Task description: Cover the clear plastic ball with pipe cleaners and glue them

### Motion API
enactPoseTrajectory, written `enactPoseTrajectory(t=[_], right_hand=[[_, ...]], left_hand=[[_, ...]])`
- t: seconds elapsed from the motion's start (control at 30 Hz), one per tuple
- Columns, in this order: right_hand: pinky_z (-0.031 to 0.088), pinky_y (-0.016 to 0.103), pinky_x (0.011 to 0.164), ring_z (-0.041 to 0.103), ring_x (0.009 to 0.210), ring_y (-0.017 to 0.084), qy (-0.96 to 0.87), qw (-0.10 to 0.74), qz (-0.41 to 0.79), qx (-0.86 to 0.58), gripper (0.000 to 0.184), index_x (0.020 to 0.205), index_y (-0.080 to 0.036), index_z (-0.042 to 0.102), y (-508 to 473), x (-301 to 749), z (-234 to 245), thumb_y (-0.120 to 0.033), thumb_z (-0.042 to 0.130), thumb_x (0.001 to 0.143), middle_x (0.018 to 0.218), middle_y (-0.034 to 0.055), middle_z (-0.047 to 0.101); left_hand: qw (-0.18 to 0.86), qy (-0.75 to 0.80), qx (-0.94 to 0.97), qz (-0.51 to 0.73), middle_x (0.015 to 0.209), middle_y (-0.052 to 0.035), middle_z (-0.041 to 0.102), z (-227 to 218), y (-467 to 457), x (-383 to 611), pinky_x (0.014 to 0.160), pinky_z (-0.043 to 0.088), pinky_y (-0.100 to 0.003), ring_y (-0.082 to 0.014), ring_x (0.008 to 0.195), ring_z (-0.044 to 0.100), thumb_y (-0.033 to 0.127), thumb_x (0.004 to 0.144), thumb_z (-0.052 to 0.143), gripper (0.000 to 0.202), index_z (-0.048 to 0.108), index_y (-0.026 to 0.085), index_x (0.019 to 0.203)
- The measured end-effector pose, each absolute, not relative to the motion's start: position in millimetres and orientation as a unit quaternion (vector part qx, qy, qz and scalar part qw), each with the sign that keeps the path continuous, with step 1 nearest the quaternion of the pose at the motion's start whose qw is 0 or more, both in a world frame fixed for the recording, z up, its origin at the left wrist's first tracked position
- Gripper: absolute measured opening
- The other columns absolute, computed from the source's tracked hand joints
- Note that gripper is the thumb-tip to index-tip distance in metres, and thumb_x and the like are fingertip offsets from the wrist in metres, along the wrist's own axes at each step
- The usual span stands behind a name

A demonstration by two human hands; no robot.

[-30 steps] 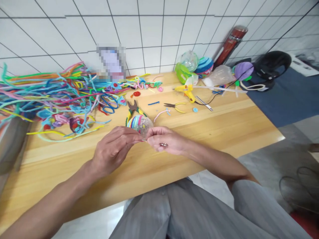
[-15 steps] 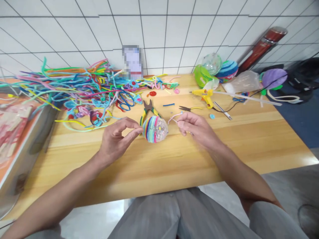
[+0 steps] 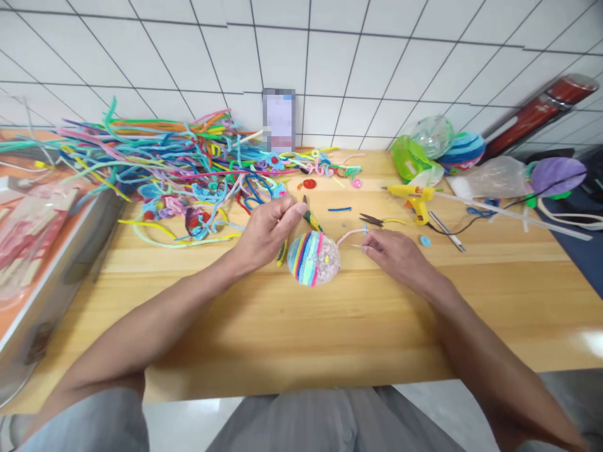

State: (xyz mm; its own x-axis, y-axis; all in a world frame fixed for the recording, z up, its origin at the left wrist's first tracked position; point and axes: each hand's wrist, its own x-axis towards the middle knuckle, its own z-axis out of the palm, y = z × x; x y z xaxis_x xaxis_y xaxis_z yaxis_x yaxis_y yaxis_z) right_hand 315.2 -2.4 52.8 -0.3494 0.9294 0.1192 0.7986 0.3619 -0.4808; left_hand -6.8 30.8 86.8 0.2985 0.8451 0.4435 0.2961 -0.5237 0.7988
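Note:
A ball [image 3: 313,258], half wrapped in striped pipe cleaners and half clear with beads inside, rests on the wooden table [image 3: 330,326] between my hands. My left hand [image 3: 266,233] is just left of it, fingers closed on green-and-yellow handled pliers [image 3: 311,220] that lie behind the ball. My right hand [image 3: 396,254] is to the ball's right, thumb and forefinger pinched on a short thin piece that I cannot name. A pink pipe cleaner [image 3: 347,233] curves on the table by those fingertips.
A big tangle of coloured pipe cleaners [image 3: 164,169] fills the back left. Small snips [image 3: 377,220], a yellow glue gun [image 3: 414,196], plastic bags and other balls [image 3: 464,150] lie at the back right. A phone [image 3: 279,119] leans on the tiled wall. A box [image 3: 38,232] borders the table's left.
The ball has been let go and sits on the table. My left hand moved from beside it up onto the pliers. My right hand drew back to the ball's right.

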Motion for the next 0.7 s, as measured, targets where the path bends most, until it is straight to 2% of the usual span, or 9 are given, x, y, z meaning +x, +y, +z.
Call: enactPoseTrajectory(t=[0.03, 0.1, 0.17, 0.23, 0.3, 0.4, 0.5, 0.63, 0.7], right_hand=[[0.047, 0.036, 0.073, 0.070, 0.078, 0.024, -0.805, 0.200, 0.153, -0.537, 0.006, 0.088, -0.023, 0.070, -0.9, 317.4, 48.8, -0.023, 0.066, 0.093, 0.083, 0.0056, 0.077], [0.051, 0.042, 0.083, 0.073, 0.088, 0.029, -0.799, 0.245, 0.103, -0.540, 0.005, 0.093, -0.023, 0.071, 0.3, 320.4, 41.2, -0.027, 0.068, 0.094, 0.091, 0.0085, 0.079], [0.053, 0.046, 0.090, 0.075, 0.096, 0.032, -0.782, 0.304, 0.053, -0.541, 0.008, 0.097, -0.024, 0.072, -1.3, 320.2, 35.3, -0.031, 0.069, 0.097, 0.096, 0.0099, 0.081], [0.054, 0.046, 0.090, 0.075, 0.096, 0.030, -0.775, 0.347, 0.031, -0.527, 0.009, 0.099, -0.025, 0.073, -4.7, 317.2, 32.5, -0.033, 0.068, 0.101, 0.096, 0.0086, 0.081], [0.055, 0.045, 0.088, 0.076, 0.092, 0.028, -0.785, 0.368, 0.032, -0.497, 0.007, 0.098, -0.026, 0.073, -8.4, 313.1, 32.8, -0.030, 0.068, 0.102, 0.093, 0.0062, 0.081], [0.056, 0.042, 0.084, 0.077, 0.087, 0.026, -0.798, 0.387, 0.028, -0.460, 0.005, 0.099, -0.027, 0.072, -12.7, 308.0, 37.3, -0.024, 0.070, 0.102, 0.090, 0.0038, 0.082], [0.057, 0.037, 0.077, 0.076, 0.080, 0.022, -0.799, 0.398, 0.021, -0.450, 0.007, 0.099, -0.027, 0.071, -15.2, 305.8, 41.5, -0.021, 0.070, 0.103, 0.086, 0.0013, 0.081], [0.058, 0.034, 0.073, 0.077, 0.075, 0.020, -0.804, 0.396, 0.018, -0.443, 0.007, 0.098, -0.026, 0.071, -17.4, 305.6, 42.2, -0.021, 0.070, 0.104, 0.085, -0.0003, 0.081], [0.059, 0.032, 0.072, 0.078, 0.075, 0.019, -0.805, 0.393, 0.021, -0.444, 0.006, 0.100, -0.026, 0.071, -18.3, 305.6, 41.6, -0.021, 0.070, 0.104, 0.084, -0.0004, 0.081]], left_hand=[[0.305, 0.372, 0.745, 0.461, 0.068, 0.0042, 0.046, 83.2, 38.7, -2.1, 0.059, 0.038, -0.027, -0.0113, 0.062, 0.044, 0.055, 0.111, 0.058, 0.049, 0.047, 0.022, 0.076], [0.320, 0.344, 0.748, 0.469, 0.089, 0.0004, 0.063, 76.8, 52.8, 5.5, 0.066, 0.047, -0.026, -0.0125, 0.074, 0.058, 0.052, 0.103, 0.070, 0.031, 0.060, 0.022, 0.102], [0.328, 0.337, 0.752, 0.462, 0.113, -0.0054, 0.070, 73.3, 64.4, 8.3, 0.072, 0.052, -0.026, -0.0131, 0.084, 0.066, 0.047, 0.099, 0.075, 0.040, 0.060, 0.022, 0.126], [0.315, 0.357, 0.752, 0.456, 0.114, -0.0062, 0.072, 73.6, 74.3, 5.4, 0.075, 0.053, -0.026, -0.0135, 0.087, 0.067, 0.045, 0.100, 0.072, 0.035, 0.063, 0.020, 0.122], [0.300, 0.383, 0.739, 0.466, 0.096, -0.0026, 0.071, 76.4, 83.0, -1.9, 0.073, 0.051, -0.026, -0.0135, 0.081, 0.064, 0.044, 0.102, 0.068, 0.025, 0.065, 0.020, 0.103], [0.296, 0.414, 0.714, 0.480, 0.072, 0.0029, 0.058, 81.2, 94.2, -15.1, 0.064, 0.043, -0.027, -0.0123, 0.066, 0.051, 0.045, 0.103, 0.066, 0.031, 0.060, 0.021, 0.084], [0.271, 0.461, 0.705, 0.466, 0.065, 0.0037, 0.052, 82.9, 101.6, -24.7, 0.061, 0.038, -0.028, -0.0124, 0.061, 0.044, 0.043, 0.103, 0.064, 0.038, 0.054, 0.022, 0.074], [0.243, 0.498, 0.709, 0.437, 0.083, -0.0002, 0.070, 79.4, 105.3, -30.1, 0.066, 0.045, -0.027, -0.0141, 0.070, 0.054, 0.035, 0.099, 0.066, 0.015, 0.067, 0.022, 0.091], [0.257, 0.496, 0.714, 0.422, 0.092, -0.0019, 0.075, 77.1, 105.4, -31.4, 0.069, 0.048, -0.027, -0.0148, 0.073, 0.060, 0.033, 0.098, 0.063, 0.015, 0.072, 0.022, 0.102]])
